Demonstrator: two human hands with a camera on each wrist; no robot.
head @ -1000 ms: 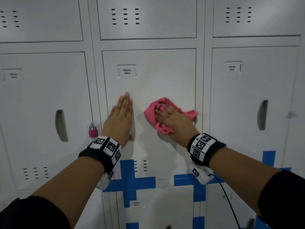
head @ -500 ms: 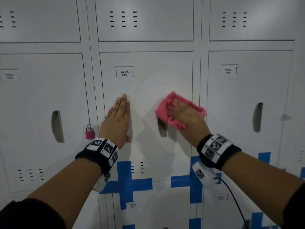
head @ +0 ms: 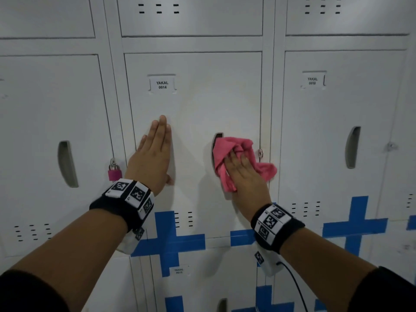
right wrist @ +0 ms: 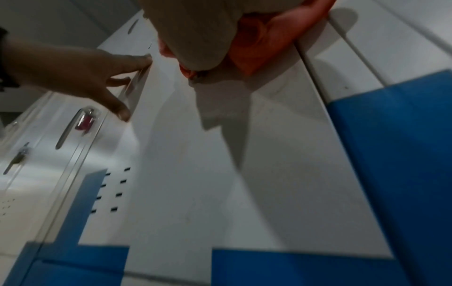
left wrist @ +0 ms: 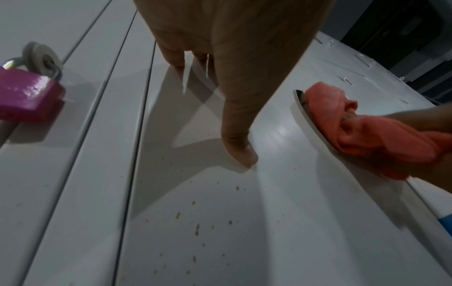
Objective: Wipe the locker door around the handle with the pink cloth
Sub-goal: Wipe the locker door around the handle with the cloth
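The white locker door (head: 202,102) labelled YAKAL 0014 fills the middle of the head view. Its recessed handle (head: 218,136) (left wrist: 299,100) shows only at the top. The bunched pink cloth (head: 221,154) (left wrist: 367,133) (right wrist: 269,38) covers the rest. My right hand (head: 244,176) grips the cloth and pushes it against the door over the handle. A cloth tail hangs toward the door's right edge. My left hand (head: 154,158) (left wrist: 232,38) (right wrist: 73,73) lies flat on the door's left side, fingers straight and pointing up.
A pink padlock (head: 114,173) (left wrist: 24,96) hangs on the neighbouring left locker, just beside my left wrist. A small hasp ring (head: 260,153) sticks out at the door's right edge. Blue tape crosses (head: 171,239) mark the lower doors. Neighbouring lockers have handles (head: 352,147).
My right hand slid the cloth right of the handle, then back down and left over its lower part. The left hand stayed flat on the door.
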